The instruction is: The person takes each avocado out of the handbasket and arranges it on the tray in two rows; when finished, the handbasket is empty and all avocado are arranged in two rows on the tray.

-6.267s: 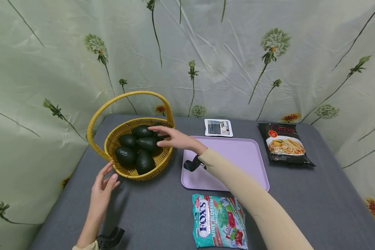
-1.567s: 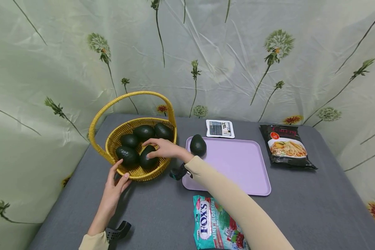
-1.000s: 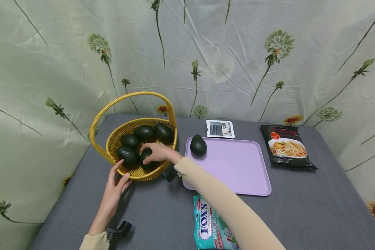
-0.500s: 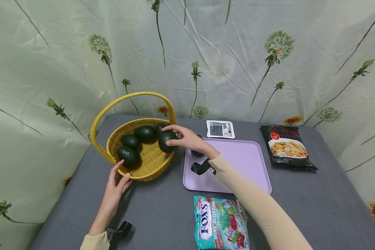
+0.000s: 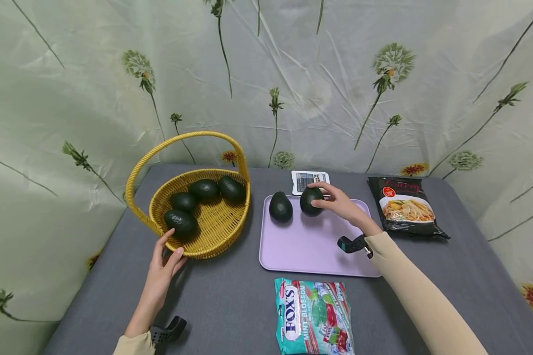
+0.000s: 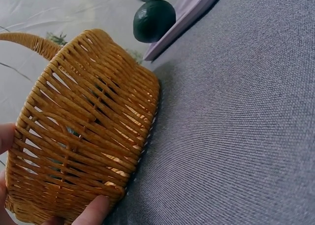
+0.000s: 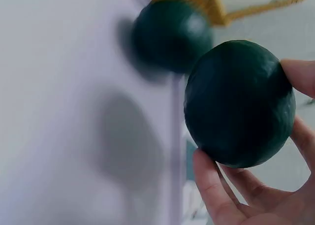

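My right hand (image 5: 339, 204) grips a dark green avocado (image 5: 310, 201) over the back of the lilac tray (image 5: 284, 249). In the right wrist view the held avocado (image 7: 238, 107) is clear of the tray, its shadow falling on the surface below. Another avocado (image 5: 281, 207) lies on the tray's back left. My left hand (image 5: 160, 271) holds the near rim of the yellow wicker basket (image 5: 217, 236), fingers over the edge and thumb outside. Inside the basket lie several avocados (image 5: 182, 223). The left wrist view shows fingertips (image 6: 93, 212) against the woven side.
A teal bag of mint candies (image 5: 313, 315) lies in front of the tray. Behind the tray is a flat white packet (image 5: 303, 178), partly hidden by my right hand. A black noodle packet (image 5: 406, 207) sits to the right. The basket's tall handle (image 5: 191, 135) arches upward.
My right hand has lifted an avocado out of the basket and carried it right, over the tray. One avocado reached the tray earlier. My left hand came to the basket's rim and stays there.
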Action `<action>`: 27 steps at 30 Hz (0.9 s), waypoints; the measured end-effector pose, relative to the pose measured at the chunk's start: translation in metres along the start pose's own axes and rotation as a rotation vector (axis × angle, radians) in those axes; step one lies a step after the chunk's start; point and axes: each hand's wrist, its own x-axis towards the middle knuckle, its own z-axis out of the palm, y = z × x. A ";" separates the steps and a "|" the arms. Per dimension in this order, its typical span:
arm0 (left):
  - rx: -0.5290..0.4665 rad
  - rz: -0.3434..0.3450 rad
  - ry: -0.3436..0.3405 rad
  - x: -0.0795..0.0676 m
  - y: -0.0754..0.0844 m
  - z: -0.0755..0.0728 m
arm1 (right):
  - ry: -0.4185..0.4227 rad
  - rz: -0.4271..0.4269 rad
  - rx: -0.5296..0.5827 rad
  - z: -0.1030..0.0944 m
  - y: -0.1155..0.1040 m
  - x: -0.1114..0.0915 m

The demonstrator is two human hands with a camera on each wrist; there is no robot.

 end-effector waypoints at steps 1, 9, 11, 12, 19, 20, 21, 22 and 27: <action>-0.002 0.000 0.002 0.000 0.000 0.000 | 0.006 0.017 -0.008 -0.002 0.005 -0.004; -0.006 0.007 0.000 -0.001 0.000 0.000 | 0.006 0.088 -0.066 -0.007 0.029 -0.016; -0.006 0.006 0.001 -0.001 0.000 0.000 | 0.001 0.092 -0.068 -0.006 0.030 -0.016; -0.004 0.005 0.003 -0.001 0.001 0.000 | -0.004 0.092 -0.070 -0.005 0.031 -0.016; 0.003 -0.002 0.008 0.000 0.001 0.002 | -0.031 0.090 -0.100 -0.003 0.026 -0.016; 0.005 -0.003 0.009 0.000 0.001 0.002 | -0.027 0.092 -0.109 -0.003 0.026 -0.016; 0.007 -0.003 0.010 0.000 0.001 0.002 | -0.023 0.094 -0.117 -0.003 0.025 -0.017; 0.006 -0.002 0.011 0.000 0.001 0.002 | -0.020 0.095 -0.124 -0.002 0.025 -0.017; 0.012 0.005 0.015 0.000 0.000 0.002 | -0.032 0.090 -0.132 -0.001 0.025 -0.017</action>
